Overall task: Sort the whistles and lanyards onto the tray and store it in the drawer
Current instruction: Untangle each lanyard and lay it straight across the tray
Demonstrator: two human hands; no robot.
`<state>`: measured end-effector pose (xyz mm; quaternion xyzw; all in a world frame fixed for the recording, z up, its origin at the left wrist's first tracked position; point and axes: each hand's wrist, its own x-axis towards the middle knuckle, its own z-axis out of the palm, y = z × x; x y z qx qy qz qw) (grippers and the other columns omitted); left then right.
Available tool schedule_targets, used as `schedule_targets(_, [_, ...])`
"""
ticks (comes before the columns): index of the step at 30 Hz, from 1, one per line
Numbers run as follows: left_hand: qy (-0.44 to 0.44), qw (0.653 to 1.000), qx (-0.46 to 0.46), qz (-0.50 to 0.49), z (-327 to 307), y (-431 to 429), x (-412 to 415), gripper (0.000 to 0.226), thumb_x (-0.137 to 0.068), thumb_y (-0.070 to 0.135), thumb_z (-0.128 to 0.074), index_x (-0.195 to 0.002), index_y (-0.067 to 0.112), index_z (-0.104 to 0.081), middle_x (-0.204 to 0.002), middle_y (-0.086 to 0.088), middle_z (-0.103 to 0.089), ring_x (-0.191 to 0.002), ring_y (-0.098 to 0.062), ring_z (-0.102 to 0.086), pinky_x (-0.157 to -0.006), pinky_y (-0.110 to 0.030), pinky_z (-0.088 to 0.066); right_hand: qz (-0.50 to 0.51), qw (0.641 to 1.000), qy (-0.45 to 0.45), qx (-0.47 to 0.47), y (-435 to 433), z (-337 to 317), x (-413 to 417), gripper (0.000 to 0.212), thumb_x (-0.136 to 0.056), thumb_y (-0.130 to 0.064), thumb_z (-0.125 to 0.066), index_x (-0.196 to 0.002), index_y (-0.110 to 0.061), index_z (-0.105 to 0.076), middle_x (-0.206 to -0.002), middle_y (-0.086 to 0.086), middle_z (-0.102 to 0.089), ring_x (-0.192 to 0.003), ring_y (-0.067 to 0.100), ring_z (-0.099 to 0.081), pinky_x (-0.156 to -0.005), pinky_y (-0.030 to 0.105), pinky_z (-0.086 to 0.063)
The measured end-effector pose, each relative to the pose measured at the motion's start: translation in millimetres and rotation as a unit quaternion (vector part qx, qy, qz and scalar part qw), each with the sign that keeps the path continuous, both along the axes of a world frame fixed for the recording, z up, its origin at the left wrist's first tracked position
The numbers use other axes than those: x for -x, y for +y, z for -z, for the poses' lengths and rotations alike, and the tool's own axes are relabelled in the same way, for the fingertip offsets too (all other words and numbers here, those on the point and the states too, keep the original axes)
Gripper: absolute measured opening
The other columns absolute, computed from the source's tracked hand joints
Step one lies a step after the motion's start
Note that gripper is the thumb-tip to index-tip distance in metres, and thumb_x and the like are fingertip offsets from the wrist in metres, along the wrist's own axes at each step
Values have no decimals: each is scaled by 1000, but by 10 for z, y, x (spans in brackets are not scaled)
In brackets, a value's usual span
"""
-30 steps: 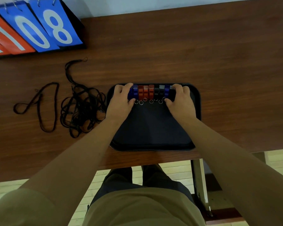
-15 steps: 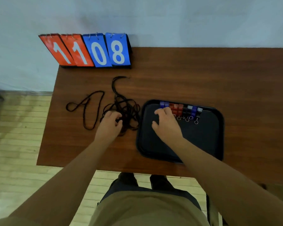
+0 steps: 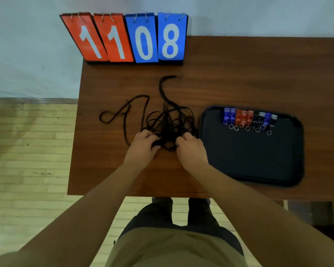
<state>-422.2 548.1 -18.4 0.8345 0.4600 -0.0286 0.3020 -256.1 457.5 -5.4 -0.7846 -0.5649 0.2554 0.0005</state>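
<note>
Lanyards lie in a messy pile at 9 o'clock from the tray, left hand and right hand both pinching its near strings, likely to pull them apart, while whistles sit lined up at the tray's 12 o'clock edge.

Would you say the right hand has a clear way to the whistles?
Probably yes: the right hand grips the lanyards beside the tray, and only bare tray lies before the whistles.
</note>
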Motion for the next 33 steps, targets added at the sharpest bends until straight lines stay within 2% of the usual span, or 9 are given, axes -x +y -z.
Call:
schedule_targets(6, [-15, 999, 19, -39, -261, 204, 193, 38, -98, 25, -62, -134, 15, -57, -129, -3, -52, -122, -24, -48, -101, -37, -47, 114, 982, 142, -53, 113, -400, 82, 8, -99, -19, -51, -97, -15, -58, -109, 1, -50, -81, 20, -57, -75, 41, -53])
schedule_targets(11, [-72, 997, 22, -3, -736, 367, 130, 53, -96, 31, -62, -146, 28, -45, -147, 10, -40, -140, -12, -32, -116, -34, -31, 176, 948, 245, -98, 227, -1005, 57, 6, -101, -22, -53, -96, -20, -57, -88, -2, -61, -67, 13, -56, -59, 30, -47])
schedule_targets(13, [-133, 985, 114, -3, -1018, 381, 31, 52, -98, 33, -62, -147, 33, -44, -141, 22, -40, -133, 1, -32, -110, -24, -29, 185, 937, 273, -114, 274, -1253, 44, 6, -101, -23, -55, -97, -21, -58, -87, -4, -62, -73, 12, -57, -63, 27, -47])
schedule_targets(16, [-233, 944, 229, -36, -1307, 407, -95, 34, -99, 28, -62, -133, 32, -60, -129, 20, -60, -115, 5, -54, -101, -22, -41, 214, 917, 308, -138, 360, -1595, -18, 6, -101, -21, -56, -99, -17, -61, -85, -6, -63, -75, 7, -59, -67, 22, -46])
schedule_targets(19, [-258, 940, 215, -56, -1475, 434, -135, 15, -101, 24, -57, -105, 28, -71, -99, 16, -71, -93, 6, -64, -85, -20, -48, 239, 901, 330, -150, 407, -1844, -80, 5, -101, -18, -56, -98, -17, -61, -84, -4, -67, -69, 4, -59, -65, 22, -45])
schedule_targets(24, [-272, 949, 128, -96, -1645, 541, -63, 18, -103, 24, -51, -95, 26, -68, -85, 8, -69, -74, 1, -62, -66, -15, -47, 271, 890, 333, -153, 393, -2040, -167, 8, -100, -14, -56, -95, -19, -59, -86, 0, -72, -74, 9, -63, -71, 27, -51])
schedule_targets(27, [-227, 962, 116, -100, -1624, 659, -5, 17, -102, 26, -53, -100, 27, -70, -91, 7, -72, -81, -8, -67, -71, -24, -50, 275, 887, 336, -157, 356, -2123, -179, 8, -100, -12, -56, -97, -17, -61, -87, 1, -71, -75, 11, -63, -72, 29, -53])
schedule_targets(30, [-141, 982, 106, -63, -1590, 717, 27, 28, -97, 15, -55, -118, 31, -66, -121, 11, -65, -113, -10, -60, -90, -23, -45, 267, 885, 337, -177, 355, -2268, -160, 8, -99, -16, -58, -99, -20, -64, -89, -3, -72, -81, 6, -64, -75, 24, -47])
schedule_targets(33, [-199, 969, 138, -47, -1718, 643, -20, 47, -94, 11, -59, -135, 32, -57, -138, 16, -52, -130, -3, -46, -109, -28, -39, 259, 876, 355, -198, 417, -2407, -124, 9, -99, -19, -57, -99, -22, -65, -85, -5, -75, -86, 7, -65, -82, 28, -47])
